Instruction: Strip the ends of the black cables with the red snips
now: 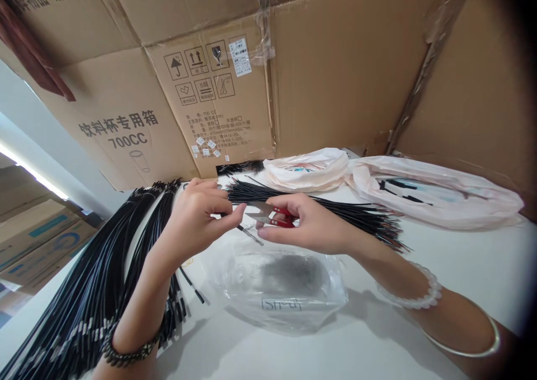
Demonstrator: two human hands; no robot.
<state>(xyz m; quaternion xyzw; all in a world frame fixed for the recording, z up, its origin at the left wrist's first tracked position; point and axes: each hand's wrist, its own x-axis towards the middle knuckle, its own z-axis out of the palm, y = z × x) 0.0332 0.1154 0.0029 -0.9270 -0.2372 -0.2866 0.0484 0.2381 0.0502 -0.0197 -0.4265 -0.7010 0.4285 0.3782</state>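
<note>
My right hand (308, 223) is closed round a pair of red-handled thread snips (285, 217), blades pointing left. Beside the blade tips, my left hand (203, 209) pinches a thin black cable (250, 234) whose end sticks out below the thumb. Most of that cable is hidden by the fingers. Below both hands lies a clear plastic bag (323, 290) with handwriting and something grey-black inside. A bundle of black cables (356, 209) with bare wire ends lies behind my right hand. More black cables (104, 257) with metal-banded tips spread out on the left.
Two white plastic bags, one nearer (482, 206) and one farther left (327, 159), lie rolled open at the back of the white table (356, 346). Tall cardboard boxes (344, 72) wall off the far side. Other cartons (37, 240) stand low at the left.
</note>
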